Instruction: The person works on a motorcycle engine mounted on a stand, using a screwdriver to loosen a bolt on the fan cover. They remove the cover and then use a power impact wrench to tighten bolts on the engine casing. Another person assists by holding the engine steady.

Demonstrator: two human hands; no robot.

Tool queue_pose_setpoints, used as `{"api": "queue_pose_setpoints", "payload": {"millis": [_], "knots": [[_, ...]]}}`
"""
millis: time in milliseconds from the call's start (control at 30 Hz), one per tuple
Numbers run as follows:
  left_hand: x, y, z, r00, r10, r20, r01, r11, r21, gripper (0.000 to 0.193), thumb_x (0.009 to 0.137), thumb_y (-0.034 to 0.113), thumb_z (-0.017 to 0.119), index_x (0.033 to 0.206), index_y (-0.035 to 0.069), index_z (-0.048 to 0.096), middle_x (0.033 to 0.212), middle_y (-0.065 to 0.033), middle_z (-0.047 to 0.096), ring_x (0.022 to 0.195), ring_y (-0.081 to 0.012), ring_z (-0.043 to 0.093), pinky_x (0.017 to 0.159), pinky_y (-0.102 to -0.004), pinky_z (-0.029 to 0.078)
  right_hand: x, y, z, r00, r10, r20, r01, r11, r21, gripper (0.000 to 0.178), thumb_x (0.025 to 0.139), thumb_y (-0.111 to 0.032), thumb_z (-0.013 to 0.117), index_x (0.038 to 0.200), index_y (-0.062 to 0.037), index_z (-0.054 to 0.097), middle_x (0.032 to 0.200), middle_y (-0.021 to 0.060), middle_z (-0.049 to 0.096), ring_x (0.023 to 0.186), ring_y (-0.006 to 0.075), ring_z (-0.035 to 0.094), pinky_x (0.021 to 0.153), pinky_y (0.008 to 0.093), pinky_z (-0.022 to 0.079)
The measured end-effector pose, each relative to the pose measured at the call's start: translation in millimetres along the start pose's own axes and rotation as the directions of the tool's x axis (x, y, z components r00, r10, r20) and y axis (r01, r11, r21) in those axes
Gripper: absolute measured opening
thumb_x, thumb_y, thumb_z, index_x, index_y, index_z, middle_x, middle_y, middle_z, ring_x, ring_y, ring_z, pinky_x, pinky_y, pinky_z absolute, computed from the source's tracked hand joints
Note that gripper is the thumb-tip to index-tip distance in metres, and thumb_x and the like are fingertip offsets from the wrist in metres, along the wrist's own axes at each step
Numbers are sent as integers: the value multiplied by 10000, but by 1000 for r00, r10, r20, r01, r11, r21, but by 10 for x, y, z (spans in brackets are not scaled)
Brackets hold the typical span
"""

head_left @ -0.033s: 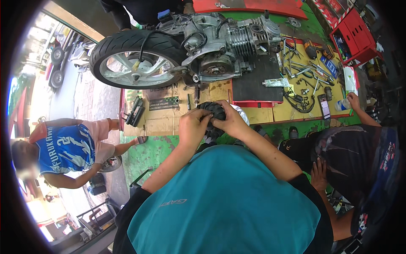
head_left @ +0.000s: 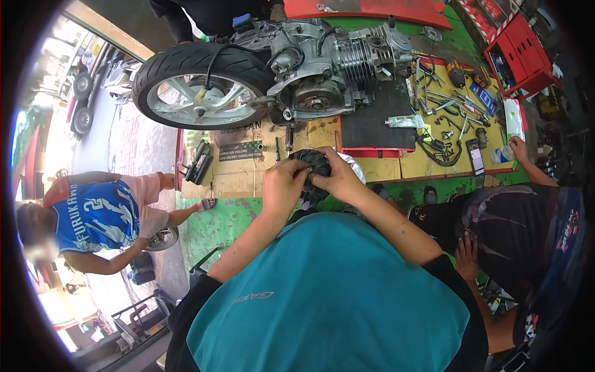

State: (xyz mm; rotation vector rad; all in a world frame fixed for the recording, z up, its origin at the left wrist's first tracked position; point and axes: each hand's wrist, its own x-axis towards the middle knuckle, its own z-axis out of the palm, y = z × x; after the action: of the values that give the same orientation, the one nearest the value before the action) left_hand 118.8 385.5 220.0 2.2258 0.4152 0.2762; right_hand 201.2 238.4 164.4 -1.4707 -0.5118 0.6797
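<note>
A black, round, ribbed part (head_left: 313, 159) is held close in front of my body, over the near edge of the bench. My left hand (head_left: 284, 185) grips its left side, with thumb and fingers pinched in at its middle. On the right side, my right hand (head_left: 341, 180) is closed round it, thumb pressed toward the centre. My hands cover much of the part, so its exact kind does not show. Just beyond it a socket tool (head_left: 289, 137) lies on the cardboard (head_left: 238, 170). Farther off sits a motorcycle engine (head_left: 322, 68) joined to a wheel (head_left: 201, 87).
Several wrenches and hand tools (head_left: 455, 102) lie on the right of the bench, near a tube (head_left: 405, 121) and a phone (head_left: 475, 156). A black part (head_left: 198, 162) rests at the left. Other people are on my left, on my right and beyond the engine.
</note>
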Motion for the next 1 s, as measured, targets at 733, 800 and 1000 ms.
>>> {"api": "queue_pose_setpoints", "payload": {"millis": [733,800,1000], "knots": [[-697,-1118,-811,869,-412,273,485,819,-307,400,853,68,766,1204,-57,621,1049,-134,714,870,-157,690,744,-287,566,267,361,696,848,76,525,-129,989,66,626,809,-210,814,1353,-29,561,1177,94,663,1085,171,621,949,322,489],[-760,-1353,-897,863,-451,227,504,799,-328,410,843,92,779,1191,-62,626,1045,-143,715,865,-166,694,733,-289,567,478,465,763,788,316,528,-324,943,-82,665,852,-302,783,1403,-47,513,1187,82,662,1078,185,625,907,346,513],[-772,-2034,-1258,869,-493,27,468,806,-361,442,822,165,813,1159,-60,637,1018,-139,712,836,-175,703,701,-285,566,1247,1076,1117,916,396,-59,-293,563,-773,529,873,-479,692,1117,-11,669,1021,187,718,969,329,697,809,439,553]]}}
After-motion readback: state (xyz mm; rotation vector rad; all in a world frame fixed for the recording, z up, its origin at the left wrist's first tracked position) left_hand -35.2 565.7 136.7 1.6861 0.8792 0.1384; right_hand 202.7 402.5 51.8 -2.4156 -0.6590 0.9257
